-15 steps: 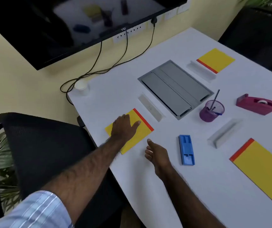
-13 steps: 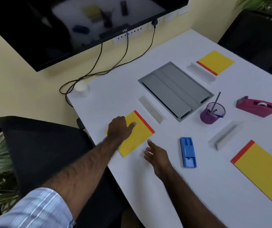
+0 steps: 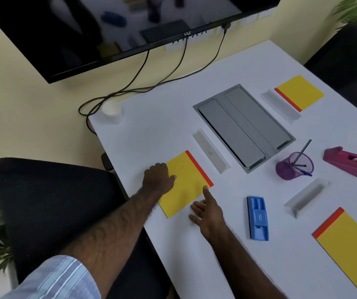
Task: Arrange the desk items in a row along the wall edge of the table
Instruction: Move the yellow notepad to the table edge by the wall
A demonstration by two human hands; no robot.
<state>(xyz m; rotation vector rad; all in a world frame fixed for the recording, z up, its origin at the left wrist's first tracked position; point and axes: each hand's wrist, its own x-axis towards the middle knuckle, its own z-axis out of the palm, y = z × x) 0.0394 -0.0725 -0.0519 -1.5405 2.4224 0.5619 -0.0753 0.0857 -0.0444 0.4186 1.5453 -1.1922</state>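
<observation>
Left hand (image 3: 159,179) lay flat on yellow notepad (image 3: 186,182), right hand (image 3: 208,212) open, empty, forefinger touched notepad's edge, white desk (image 3: 162,134)

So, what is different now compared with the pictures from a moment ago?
The right hand moved up to the near yellow pad; its forefinger now touches the pad's right edge. The left hand slid back toward the pad's left edge and still lies flat on it, with no closed grip. The pad looks about where it was. The blue case, purple cup and tape dispenser stayed.
</observation>
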